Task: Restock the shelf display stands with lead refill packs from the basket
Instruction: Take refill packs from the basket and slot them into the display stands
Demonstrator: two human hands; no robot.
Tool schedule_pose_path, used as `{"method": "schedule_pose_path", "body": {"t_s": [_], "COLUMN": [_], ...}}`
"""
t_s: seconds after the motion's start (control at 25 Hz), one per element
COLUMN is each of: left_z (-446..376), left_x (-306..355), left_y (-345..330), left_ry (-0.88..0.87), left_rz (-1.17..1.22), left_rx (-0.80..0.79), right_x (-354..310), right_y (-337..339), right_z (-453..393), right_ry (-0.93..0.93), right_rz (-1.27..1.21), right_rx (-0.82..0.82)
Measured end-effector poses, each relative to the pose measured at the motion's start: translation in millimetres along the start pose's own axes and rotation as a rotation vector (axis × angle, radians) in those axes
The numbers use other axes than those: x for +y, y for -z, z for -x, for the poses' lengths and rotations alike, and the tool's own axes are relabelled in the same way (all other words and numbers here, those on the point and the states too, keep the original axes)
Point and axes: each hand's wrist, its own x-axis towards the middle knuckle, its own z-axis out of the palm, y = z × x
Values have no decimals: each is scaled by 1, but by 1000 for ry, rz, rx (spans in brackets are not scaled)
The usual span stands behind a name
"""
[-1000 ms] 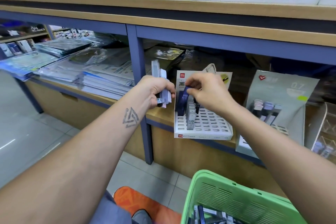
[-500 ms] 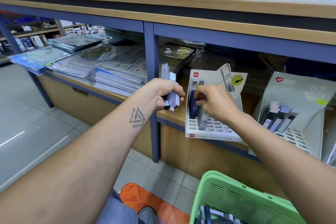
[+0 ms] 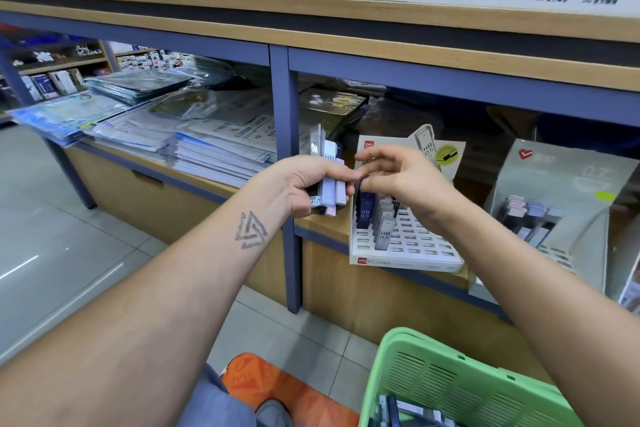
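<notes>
My left hand (image 3: 298, 184) grips a bundle of several lead refill packs (image 3: 331, 189), held upright in front of the blue shelf post. My right hand (image 3: 405, 180) hovers just right of the bundle with loosely spread fingers and holds nothing; its fingertips are close to the packs. Below it a white slotted display stand (image 3: 412, 253) sits on the wooden shelf with a dark blue pack (image 3: 365, 210) and grey packs (image 3: 384, 230) standing in its left slots. A green basket (image 3: 460, 378) at the bottom right holds more packs (image 3: 398, 414).
A second grey display stand (image 3: 561, 180) with pastel packs stands to the right. Stacks of plastic-wrapped paper goods (image 3: 207, 152) fill the shelf bay to the left. The blue shelf post (image 3: 282, 107) separates the bays. An orange patterned object (image 3: 277, 388) lies on the tiled floor.
My right hand let go of the dark blue pack in the white stand, rose, and moved left toward the bundle. My left hand kept its grip.
</notes>
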Motion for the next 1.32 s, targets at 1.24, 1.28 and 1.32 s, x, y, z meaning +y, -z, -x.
{"method": "schedule_pose_path", "body": {"t_s": [1.24,1.28,1.32], "left_z": [-34,-35,-35], "left_x": [-45,-49,-52], "left_y": [-219,-226,-232], "left_ry": [48,44,36], "left_rz": [-189,-202,-209], "left_rx": [-301,-299,-294], "right_x": [68,71,74], "right_y": [168,174,179], "right_z": [146,152,157], "right_ry": [-106,-107,-105], "right_rz": [-448,-426,-408], "right_rx": [493,505,510]}}
